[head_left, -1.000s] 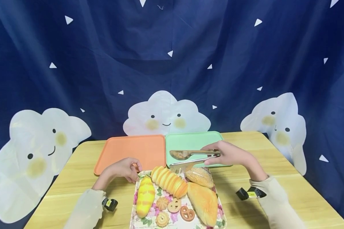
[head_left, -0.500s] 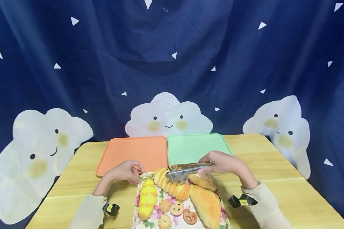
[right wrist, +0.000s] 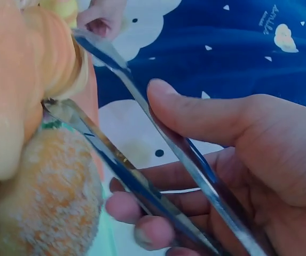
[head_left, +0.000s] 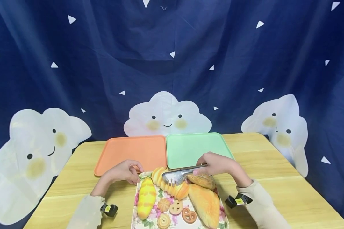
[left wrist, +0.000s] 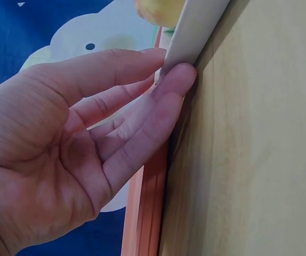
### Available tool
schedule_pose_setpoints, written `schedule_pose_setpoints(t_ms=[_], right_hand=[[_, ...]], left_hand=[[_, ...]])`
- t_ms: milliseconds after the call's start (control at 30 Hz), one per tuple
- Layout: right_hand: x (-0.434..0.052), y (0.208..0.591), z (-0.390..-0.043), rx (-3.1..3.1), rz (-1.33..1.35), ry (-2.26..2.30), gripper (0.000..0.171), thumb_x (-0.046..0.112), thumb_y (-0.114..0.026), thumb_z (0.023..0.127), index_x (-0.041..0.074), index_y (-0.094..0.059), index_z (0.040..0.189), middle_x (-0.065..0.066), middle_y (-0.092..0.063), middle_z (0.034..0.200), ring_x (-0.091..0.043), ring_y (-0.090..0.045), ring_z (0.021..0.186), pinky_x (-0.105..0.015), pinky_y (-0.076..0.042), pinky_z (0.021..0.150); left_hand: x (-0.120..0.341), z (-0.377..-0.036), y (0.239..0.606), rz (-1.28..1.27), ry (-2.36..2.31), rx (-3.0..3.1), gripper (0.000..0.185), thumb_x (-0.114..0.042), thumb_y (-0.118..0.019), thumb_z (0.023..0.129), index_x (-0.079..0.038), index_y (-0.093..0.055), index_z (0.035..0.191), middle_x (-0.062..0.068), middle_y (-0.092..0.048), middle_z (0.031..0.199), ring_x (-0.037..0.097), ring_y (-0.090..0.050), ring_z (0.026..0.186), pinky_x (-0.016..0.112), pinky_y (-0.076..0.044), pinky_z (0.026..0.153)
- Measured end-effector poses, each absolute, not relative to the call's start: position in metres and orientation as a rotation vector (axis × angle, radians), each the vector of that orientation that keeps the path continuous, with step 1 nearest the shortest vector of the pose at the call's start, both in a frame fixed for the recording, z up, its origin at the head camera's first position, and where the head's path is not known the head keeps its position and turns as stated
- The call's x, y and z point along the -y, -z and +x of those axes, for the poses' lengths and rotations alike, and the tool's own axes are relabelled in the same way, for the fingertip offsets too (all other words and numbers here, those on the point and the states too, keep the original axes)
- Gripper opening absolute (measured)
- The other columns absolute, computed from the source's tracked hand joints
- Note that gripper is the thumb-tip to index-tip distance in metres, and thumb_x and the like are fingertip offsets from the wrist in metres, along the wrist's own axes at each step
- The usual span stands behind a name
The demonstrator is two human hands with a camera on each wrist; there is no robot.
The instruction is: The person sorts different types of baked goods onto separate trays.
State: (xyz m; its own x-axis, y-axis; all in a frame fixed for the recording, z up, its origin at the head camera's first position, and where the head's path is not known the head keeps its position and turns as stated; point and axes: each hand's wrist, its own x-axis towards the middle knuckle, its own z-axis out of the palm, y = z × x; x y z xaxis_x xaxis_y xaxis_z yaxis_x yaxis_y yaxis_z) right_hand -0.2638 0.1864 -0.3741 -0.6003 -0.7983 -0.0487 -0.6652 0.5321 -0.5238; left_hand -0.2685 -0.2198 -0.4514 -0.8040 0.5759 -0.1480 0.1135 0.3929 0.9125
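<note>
The right hand [head_left: 215,163] grips a pair of metal tongs [head_left: 179,173] — thumb on the upper arm, fingers curled under the lower one, as the right wrist view shows [right wrist: 233,160]. At the tong tips, the two blades straddle the ridged spiral bread roll [head_left: 169,184], one above it and one beneath. Just under the gripping hand lies a seeded oval bun [head_left: 202,180], touching the roll's side; nearer the person from the grip sits a long golden loaf [head_left: 204,205]. All rest on a floral tray [head_left: 137,194].

Left of the tongs, the left hand [head_left: 123,171] holds that tray's far left corner — fingertips [left wrist: 177,80] pinching its pale rim [left wrist: 195,26]. Beside this hand lies a yellow striped bread [head_left: 146,198], with small cookies [head_left: 175,208] nearer the person.

Beyond both grips, an orange tray [head_left: 126,152] and a green tray [head_left: 189,148] lie side by side on the wooden table [head_left: 275,178], backed by a navy cloud curtain [head_left: 166,63].
</note>
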Motion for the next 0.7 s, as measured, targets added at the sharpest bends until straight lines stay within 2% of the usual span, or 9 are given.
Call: schedule_pose_setpoints(t_ms=[133, 400, 533, 700], right_hand=[[-0.185, 0.376, -0.264, -2.548, -1.258, 0.679, 0.043, 0.031, -0.068, 0.099, 0.017, -0.050, 0.062, 0.015, -0.026, 0.057, 0.002, -0.020, 0.051, -0.018, -0.022, 0.052], [-0.192, 0.372, -0.267, -2.665, -1.309, 0.743, 0.047, 0.029, -0.069, 0.097, 0.018, -0.043, 0.060, 0.015, -0.023, 0.057, 0.002, -0.018, 0.052, -0.017, -0.020, 0.053], [-0.201, 0.366, -0.269, -2.751, -1.300, 0.810, 0.037, 0.026, -0.069, 0.098, 0.020, -0.055, 0.064, 0.016, -0.029, 0.057, 0.004, -0.022, 0.052, -0.016, -0.025, 0.052], [-0.215, 0.357, -0.274, -2.888, -1.103, 0.903, 0.020, 0.031, -0.069, 0.097, 0.021, -0.070, 0.080, 0.014, -0.036, 0.058, 0.003, -0.026, 0.050, -0.018, -0.025, 0.050]], left_hand=[[0.220, -0.270, 0.452, 0.603, -1.387, -2.210, 0.032, 0.003, -0.073, 0.082, 0.010, -0.061, 0.111, 0.025, -0.072, 0.079, 0.023, -0.073, 0.070, 0.041, -0.063, 0.067], [0.219, -0.270, 0.454, 0.596, -1.386, -2.192, 0.032, 0.003, -0.073, 0.081, 0.009, -0.061, 0.110, 0.019, -0.073, 0.077, 0.021, -0.073, 0.069, 0.038, -0.063, 0.066], [0.220, -0.270, 0.455, 0.611, -1.394, -2.185, 0.032, 0.003, -0.073, 0.081, 0.011, -0.060, 0.110, 0.022, -0.073, 0.078, 0.021, -0.073, 0.069, 0.040, -0.063, 0.066], [0.221, -0.271, 0.455, 0.618, -1.384, -2.200, 0.033, 0.002, -0.074, 0.082, 0.011, -0.061, 0.111, 0.022, -0.073, 0.079, 0.021, -0.073, 0.069, 0.037, -0.063, 0.066]])
